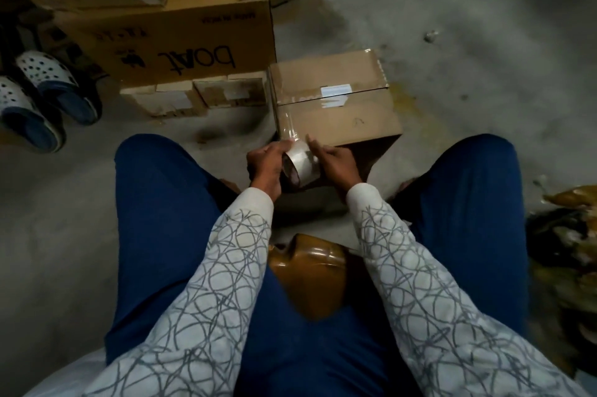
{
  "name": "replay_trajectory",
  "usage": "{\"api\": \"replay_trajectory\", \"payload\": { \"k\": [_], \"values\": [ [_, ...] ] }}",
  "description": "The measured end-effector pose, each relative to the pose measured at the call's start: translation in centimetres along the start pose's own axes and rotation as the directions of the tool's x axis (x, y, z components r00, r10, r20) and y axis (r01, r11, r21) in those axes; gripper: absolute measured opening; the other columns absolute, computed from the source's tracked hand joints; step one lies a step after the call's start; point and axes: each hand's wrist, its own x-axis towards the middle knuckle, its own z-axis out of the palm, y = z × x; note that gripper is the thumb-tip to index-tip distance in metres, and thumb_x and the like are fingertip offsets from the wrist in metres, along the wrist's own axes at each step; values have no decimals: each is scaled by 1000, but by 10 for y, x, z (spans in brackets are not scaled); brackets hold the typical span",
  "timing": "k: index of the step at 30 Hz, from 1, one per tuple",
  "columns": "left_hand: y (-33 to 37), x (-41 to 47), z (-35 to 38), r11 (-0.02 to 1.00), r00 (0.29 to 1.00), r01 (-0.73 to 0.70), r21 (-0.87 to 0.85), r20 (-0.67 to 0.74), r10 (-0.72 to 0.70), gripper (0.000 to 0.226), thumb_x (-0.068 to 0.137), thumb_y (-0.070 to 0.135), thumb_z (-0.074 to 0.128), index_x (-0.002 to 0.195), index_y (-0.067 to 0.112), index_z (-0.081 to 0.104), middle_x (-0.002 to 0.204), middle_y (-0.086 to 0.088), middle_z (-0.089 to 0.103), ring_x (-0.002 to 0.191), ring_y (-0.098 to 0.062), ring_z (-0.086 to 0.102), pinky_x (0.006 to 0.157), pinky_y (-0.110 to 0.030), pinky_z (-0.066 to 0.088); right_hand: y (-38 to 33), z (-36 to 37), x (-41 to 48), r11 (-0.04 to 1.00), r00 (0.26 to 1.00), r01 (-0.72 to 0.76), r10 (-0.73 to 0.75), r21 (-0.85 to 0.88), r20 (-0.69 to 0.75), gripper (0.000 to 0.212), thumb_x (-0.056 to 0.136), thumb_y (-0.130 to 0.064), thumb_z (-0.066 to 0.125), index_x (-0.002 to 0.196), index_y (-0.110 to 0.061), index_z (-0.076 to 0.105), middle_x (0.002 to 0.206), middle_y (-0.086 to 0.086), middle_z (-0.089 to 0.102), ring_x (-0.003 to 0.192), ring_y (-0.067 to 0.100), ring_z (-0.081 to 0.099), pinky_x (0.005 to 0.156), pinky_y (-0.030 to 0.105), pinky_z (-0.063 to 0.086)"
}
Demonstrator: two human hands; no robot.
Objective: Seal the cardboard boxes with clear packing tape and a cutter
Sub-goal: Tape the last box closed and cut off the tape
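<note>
A small closed cardboard box [342, 112] stands on the floor between my knees, with a white label across its top seam. A strip of clear tape [287, 118] runs down its left edge to the roll of clear packing tape [302, 167] at the box's near corner. My left hand [266, 164] grips the roll from the left. My right hand [336, 164] holds the roll's right side, one finger raised against the box edge. No cutter is in view.
A large printed carton [181, 41] with another box on top stands at the back left, with low flat boxes [197, 96] in front of it. White and blue clogs [42, 96] lie far left. A brown glossy piece [310, 274] lies at my lap, crumpled wrapping [568, 235] at right.
</note>
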Motion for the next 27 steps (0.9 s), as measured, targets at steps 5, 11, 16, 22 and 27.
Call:
{"api": "replay_trajectory", "payload": {
  "k": [5,11,16,22,27],
  "values": [
    [9,-11,6,998,999,-15,-65,31,17,11,73,7,82,78,6,72,77,-10,73,64,-26,70,60,-40,62,9,1,-30,981,986,164,-161,-107,39,32,85,-50,74,80,-18,76,84,1,75,85,13,70,74,31,58],
    [12,-16,12,984,969,-177,-14,172,177,11,78,-7,72,73,2,70,85,-17,71,78,-23,68,74,-34,59,15,-9,-47,955,970,223,-237,-196,-49,30,91,-48,68,83,-20,75,81,-6,71,81,8,66,74,25,50],
    [12,-14,9,981,966,-192,-32,172,195,10,82,-2,75,75,4,71,74,-12,71,68,-20,68,65,-34,58,24,-8,-56,952,986,166,-167,-258,21,26,89,-45,70,97,-20,73,98,-2,72,96,13,66,89,33,54],
    [23,-11,6,973,960,-219,-74,161,228,12,88,3,71,77,7,70,78,-10,72,72,-19,70,64,-37,58,29,1,-66,945,991,130,-117,-299,62,30,95,-44,62,105,-17,72,103,3,71,100,18,64,95,41,53],
    [35,-16,11,956,941,-273,-106,178,288,4,89,8,72,87,5,71,83,-11,72,68,-20,69,53,-31,54,31,-3,-71,955,988,150,-153,-256,9,36,100,-45,53,102,-15,72,99,8,71,95,22,65,91,48,54]
  ]
}}
